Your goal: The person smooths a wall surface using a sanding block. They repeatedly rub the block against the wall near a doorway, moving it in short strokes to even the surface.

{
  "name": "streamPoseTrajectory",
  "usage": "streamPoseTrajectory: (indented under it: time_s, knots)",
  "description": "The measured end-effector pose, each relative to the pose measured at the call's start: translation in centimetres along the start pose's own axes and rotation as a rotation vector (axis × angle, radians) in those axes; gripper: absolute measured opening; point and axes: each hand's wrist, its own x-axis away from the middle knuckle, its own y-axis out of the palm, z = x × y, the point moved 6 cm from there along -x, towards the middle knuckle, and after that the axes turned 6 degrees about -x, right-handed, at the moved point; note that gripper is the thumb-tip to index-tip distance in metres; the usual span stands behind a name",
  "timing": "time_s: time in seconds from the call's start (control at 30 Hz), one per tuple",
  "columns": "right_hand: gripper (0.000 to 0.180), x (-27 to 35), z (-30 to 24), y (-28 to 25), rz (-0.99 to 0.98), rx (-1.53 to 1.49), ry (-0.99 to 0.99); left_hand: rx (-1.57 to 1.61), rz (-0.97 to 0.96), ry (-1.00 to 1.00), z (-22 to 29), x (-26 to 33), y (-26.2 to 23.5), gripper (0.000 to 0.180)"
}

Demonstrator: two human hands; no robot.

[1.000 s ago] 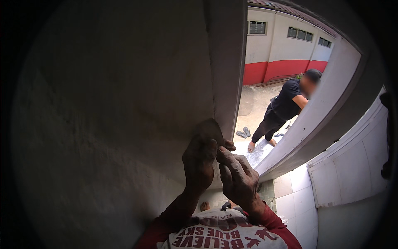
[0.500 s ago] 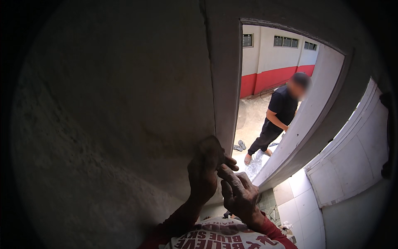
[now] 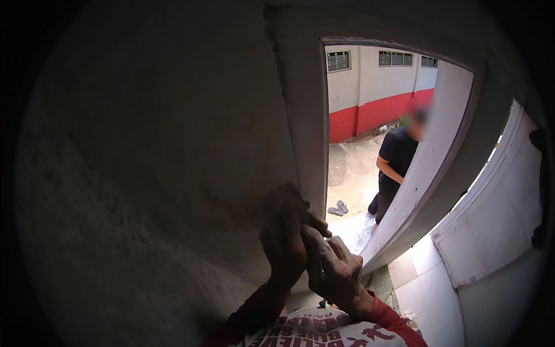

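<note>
A: Different from half a second ago?

B: Yes. Note the right hand [image 3: 333, 270], with fingertips reaching slightly farther across the left hand [image 3: 283, 240]. Note too the co-worker [image 3: 395, 153], moved toward the frame [image 3: 306, 127] and now partly behind it, with feet mostly out of sight.

A: State of the hands?

B: Together, with right fingers bent against the left ones. Cannot tell whether clamped on anything.

A: Placed where?

B: By the seam of wall [image 3: 173, 173] and frame. Taking the hands as clock centre, find wall toward 10, frame at 12. Cannot tell whether touching either.

A: Edges, and open room?

B: Open toward 1, through the doorway [image 3: 350, 173], with sandals [image 3: 337, 208] on the ground beyond. Bounded at 2 by the frame's pale far side. Past that, a white panel [image 3: 491, 202] toward 3 and tiles [image 3: 428, 283] toward 4. Closed off at 9 by wall; close at 6, the shirt [image 3: 329, 332].

A: Hard to make out?

B: At the top of the left hand, only a dark smear in shadow. Also blurred: the co-worker's head. Cut off by the frame: the co-worker's lower arm. Lost in black: every corner.
</note>
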Motion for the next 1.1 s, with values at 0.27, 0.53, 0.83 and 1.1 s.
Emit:
streamPoseTrajectory:
  time_s: [0.27, 0.53, 0.83, 1.1]
  knots:
    - [0.044, -0.5, -0.8, -0.5, 0.024, -0.025, -0.021, 0.037, 0.001, -0.037, 0.4, -0.1, 0.4, 0.04]
    - [0.043, -0.9, -1.4, -0.5, 0.083, 0.011, -0.045, -0.055, 0.061, -0.059, 0.7, -0.5, -0.1, 0.046]
    - [0.045, -1.1, -1.9, -1.0, 0.092, 0.038, -0.066, -0.224, 0.087, -0.114, 1.1, -0.7, 0.1, 0.046]
    - [0.042, -1.4, -2.1, -0.8, 0.046, 0.029, 0.0, -0.083, 0.044, -0.006, 2.5, -0.9, 0.2, 0.042]
